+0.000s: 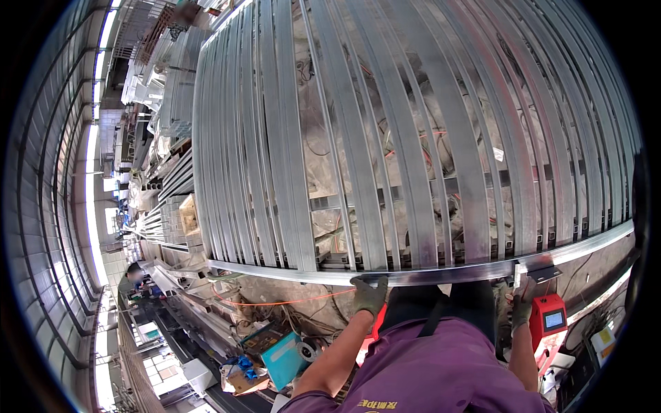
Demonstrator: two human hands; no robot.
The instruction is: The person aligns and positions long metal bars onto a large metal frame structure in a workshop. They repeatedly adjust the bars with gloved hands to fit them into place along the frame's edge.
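In front of me a long silver metal rail (441, 277) runs across the near ends of many parallel galvanised metal bars (361, 138). My left hand (370, 296), in a dark grey-green glove, grips the rail's near edge left of my body. To the right, my gloved right hand (523, 303) is closed around a small L-shaped metal piece (518, 274) held against the rail. A dark flat plate (546, 274) juts rightward from that piece, just below the rail. The fingertips of the right hand are partly hidden.
A red machine with a small screen (551, 321) stands beside my right forearm. On the left are a turquoise box (284, 358), an orange hose (275, 303) and metal stock (182, 179). Another person (131, 282) is at the far left. Cables lie on the floor beneath the bars.
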